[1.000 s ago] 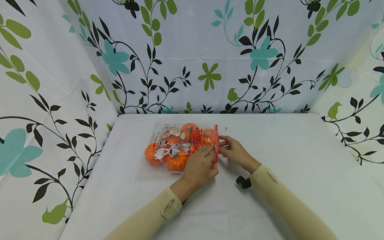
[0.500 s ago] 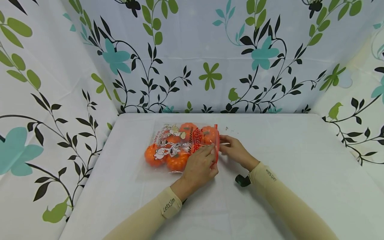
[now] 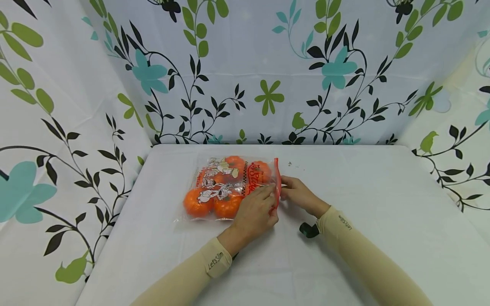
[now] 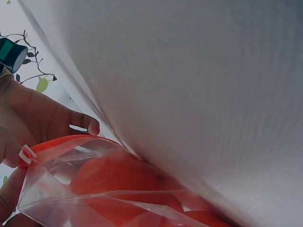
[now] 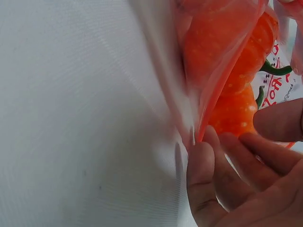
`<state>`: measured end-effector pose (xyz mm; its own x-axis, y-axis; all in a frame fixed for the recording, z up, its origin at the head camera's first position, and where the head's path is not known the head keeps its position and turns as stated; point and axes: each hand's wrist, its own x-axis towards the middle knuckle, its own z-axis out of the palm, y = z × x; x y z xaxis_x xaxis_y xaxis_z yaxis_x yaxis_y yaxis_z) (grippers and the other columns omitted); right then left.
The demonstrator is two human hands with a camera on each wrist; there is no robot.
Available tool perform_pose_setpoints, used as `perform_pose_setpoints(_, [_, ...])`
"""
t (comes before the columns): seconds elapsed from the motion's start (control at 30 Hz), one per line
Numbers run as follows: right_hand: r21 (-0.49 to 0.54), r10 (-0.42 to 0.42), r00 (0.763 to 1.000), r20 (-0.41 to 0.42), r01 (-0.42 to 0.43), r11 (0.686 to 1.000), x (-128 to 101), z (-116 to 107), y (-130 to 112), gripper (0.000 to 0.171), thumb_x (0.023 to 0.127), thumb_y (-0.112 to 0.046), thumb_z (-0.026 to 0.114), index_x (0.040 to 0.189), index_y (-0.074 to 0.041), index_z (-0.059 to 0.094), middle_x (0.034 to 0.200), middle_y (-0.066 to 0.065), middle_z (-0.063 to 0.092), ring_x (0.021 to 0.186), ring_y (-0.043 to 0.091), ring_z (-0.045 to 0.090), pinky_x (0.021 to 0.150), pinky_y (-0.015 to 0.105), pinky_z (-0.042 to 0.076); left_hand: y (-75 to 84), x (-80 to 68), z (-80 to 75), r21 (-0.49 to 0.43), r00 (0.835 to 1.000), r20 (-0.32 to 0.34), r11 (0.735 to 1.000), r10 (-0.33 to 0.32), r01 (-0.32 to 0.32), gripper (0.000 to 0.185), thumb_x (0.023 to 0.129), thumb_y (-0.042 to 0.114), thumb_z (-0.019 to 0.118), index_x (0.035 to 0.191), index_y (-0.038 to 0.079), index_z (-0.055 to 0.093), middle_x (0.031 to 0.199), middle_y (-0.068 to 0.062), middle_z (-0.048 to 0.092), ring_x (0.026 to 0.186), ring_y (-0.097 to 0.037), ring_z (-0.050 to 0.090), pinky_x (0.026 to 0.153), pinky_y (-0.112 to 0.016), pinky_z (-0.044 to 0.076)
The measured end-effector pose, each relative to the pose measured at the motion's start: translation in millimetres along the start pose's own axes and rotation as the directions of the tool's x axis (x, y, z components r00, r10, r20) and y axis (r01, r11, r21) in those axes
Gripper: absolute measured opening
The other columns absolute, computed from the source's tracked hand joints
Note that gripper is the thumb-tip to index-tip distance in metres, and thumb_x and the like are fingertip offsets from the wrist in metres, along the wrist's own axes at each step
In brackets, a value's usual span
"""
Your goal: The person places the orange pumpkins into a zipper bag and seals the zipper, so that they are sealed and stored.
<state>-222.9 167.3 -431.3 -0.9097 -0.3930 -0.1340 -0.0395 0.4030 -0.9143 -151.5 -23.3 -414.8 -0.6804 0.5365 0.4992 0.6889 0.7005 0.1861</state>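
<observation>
A clear zip bag (image 3: 226,187) with cartoon print holds several small orange pumpkins (image 3: 197,203) and lies on the white table (image 3: 363,199). Its red zip strip (image 3: 277,178) faces right. My left hand (image 3: 268,190) rests across the bag's right end, fingers on top and thumb at the strip's near end, pinching it. My right hand (image 3: 284,186) pinches the strip from the right. In the left wrist view the right hand's fingers (image 4: 33,118) hold the red edge by a white slider (image 4: 27,154). The right wrist view shows fingertips (image 5: 208,165) at the bag's edge, pumpkins (image 5: 227,61) just behind.
Floral curtains (image 3: 245,72) close off the table at the back, left and right. A black wrist camera (image 3: 308,230) hangs under my right forearm. A few tiny specks (image 3: 289,163) lie beyond the bag's mouth.
The pumpkins have settled leftward in the bag and it lies flatter. My right hand has edged slightly closer to the zip strip. The left hand has stayed put.
</observation>
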Motion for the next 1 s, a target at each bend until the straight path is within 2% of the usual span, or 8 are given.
perform_pose_setpoints(0.07, [0.009,-0.003,1.000,0.022,0.003,1.000,0,1,0,0.046,0.097,-0.006,0.048,0.143,0.000,0.053,0.089,0.010,0.060,0.090,0.026,0.054,0.083,0.036,0.042,0.2,0.4,-0.2,-0.008,1.000,0.008,1.000,-0.002,0.003,0.018,0.080,0.016,0.080,0.093,0.005,0.073,0.134,-0.015,0.064,0.124,-0.026,0.061,0.109,-0.037,0.043])
perform_pose_setpoints(0.1, [0.019,-0.001,0.999,0.039,0.000,1.000,0,1,-1,0.048,0.097,-0.006,0.047,0.145,0.000,0.051,0.088,0.010,0.058,0.090,0.026,0.053,0.083,0.036,0.041,0.3,0.5,-0.4,-0.012,1.000,0.013,1.000,-0.005,0.005,0.019,0.080,0.016,0.081,0.093,0.005,0.074,0.134,-0.015,0.064,0.125,-0.026,0.061,0.109,-0.037,0.042])
perform_pose_setpoints(0.27, [0.039,0.001,0.995,0.096,-0.005,0.999,-2,2,0,0.053,0.099,-0.009,0.044,0.151,0.000,0.043,0.099,0.007,0.058,0.099,0.024,0.051,0.091,0.040,0.041,0.9,1.3,-0.3,-0.033,1.000,0.018,0.999,-0.003,0.004,0.019,0.080,0.015,0.081,0.095,0.004,0.075,0.135,-0.015,0.063,0.126,-0.025,0.060,0.110,-0.036,0.041])
perform_pose_setpoints(0.47, [0.038,-0.016,0.995,0.099,0.013,0.999,-4,2,1,0.052,0.100,-0.010,0.043,0.151,0.001,0.042,0.104,0.009,0.060,0.101,0.024,0.051,0.091,0.038,0.041,2.4,2.0,1.4,-0.056,1.000,0.002,0.998,-0.004,0.004,0.016,0.079,0.014,0.082,0.089,0.006,0.073,0.135,-0.015,0.063,0.127,-0.026,0.059,0.109,-0.039,0.042])
perform_pose_setpoints(0.57, [0.027,-0.024,0.997,0.071,0.022,0.999,-6,1,0,0.049,0.102,-0.013,0.044,0.150,0.000,0.045,0.118,0.011,0.064,0.105,0.025,0.056,0.095,0.042,0.045,3.8,2.3,2.0,-0.031,1.000,-0.005,0.999,-0.007,0.007,0.017,0.080,0.017,0.081,0.090,0.006,0.073,0.135,-0.015,0.063,0.127,-0.027,0.060,0.109,-0.040,0.042])
perform_pose_setpoints(0.7, [-0.084,-0.040,0.999,-0.023,0.038,0.996,-10,-4,0,0.044,0.101,-0.014,0.050,0.144,-0.001,0.053,0.134,0.013,0.062,0.114,0.028,0.060,0.100,0.049,0.048,5.1,2.8,3.2,0.046,1.000,-0.011,0.999,-0.017,0.017,0.018,0.081,0.022,0.078,0.090,0.007,0.073,0.136,-0.013,0.063,0.126,-0.027,0.060,0.110,-0.042,0.042])
perform_pose_setpoints(0.87, [-0.272,-0.081,0.988,-0.134,0.042,0.961,-21,-10,-2,0.043,0.099,-0.015,0.059,0.141,-0.006,0.057,0.136,0.011,0.062,0.118,0.030,0.062,0.099,0.052,0.050,5.4,3.0,4.4,0.078,0.998,-0.010,0.995,-0.058,0.058,0.019,0.082,0.026,0.078,0.090,0.010,0.072,0.138,-0.011,0.062,0.128,-0.025,0.057,0.110,-0.045,0.041])
perform_pose_setpoints(1.0, [-0.368,-0.158,0.966,-0.206,0.073,0.927,-32,-13,-9,0.047,0.097,-0.019,0.065,0.141,-0.008,0.056,0.132,0.009,0.064,0.117,0.029,0.063,0.096,0.052,0.051,5.0,2.9,5.2,0.074,0.997,-0.007,0.994,-0.079,0.080,0.023,0.083,0.029,0.079,0.093,0.010,0.073,0.138,-0.011,0.062,0.128,-0.026,0.057,0.111,-0.045,0.040])
